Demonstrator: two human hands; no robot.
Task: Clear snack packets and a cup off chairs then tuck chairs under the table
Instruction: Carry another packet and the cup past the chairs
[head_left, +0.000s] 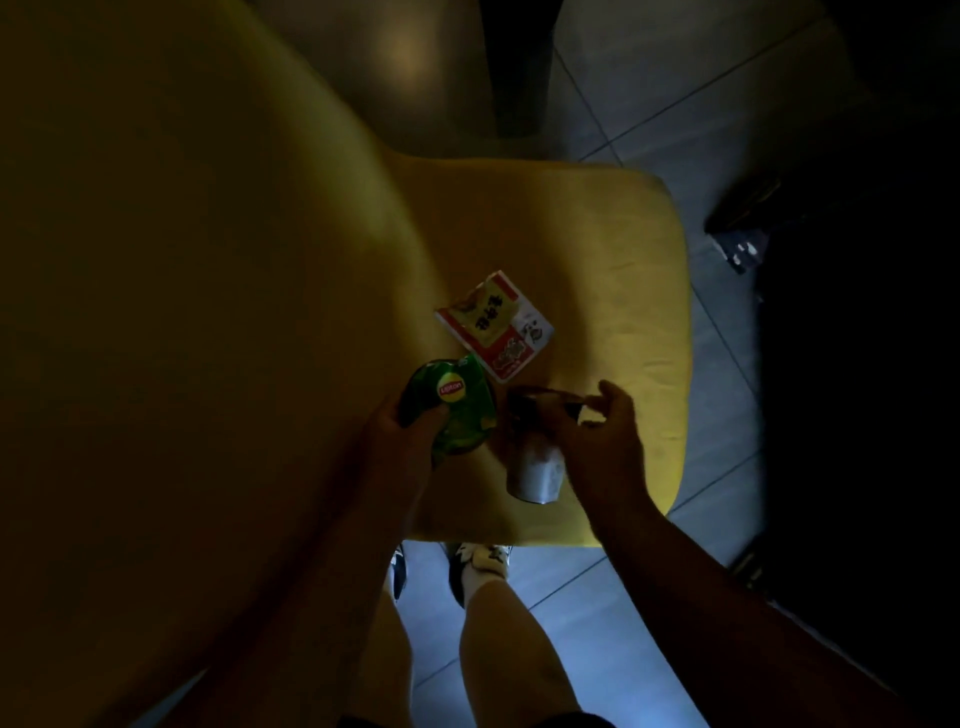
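A yellow chair seat (613, 249) fills the middle of the dim head view. On it lies a red-and-white snack packet (493, 325). My left hand (402, 431) grips a green Lipton packet (457, 405) just above the seat. To its right stands a paper cup (535, 470), and my right hand (597, 436) has its fingers curled around the cup's rim. The cup's far side is hidden behind my fingers.
The chair's yellow backrest (182, 312) looms large at the left. Grey tiled floor (597, 649) lies below, with my legs and shoes (478, 566) at the seat's near edge. Dark furniture (857, 364) borders the right side.
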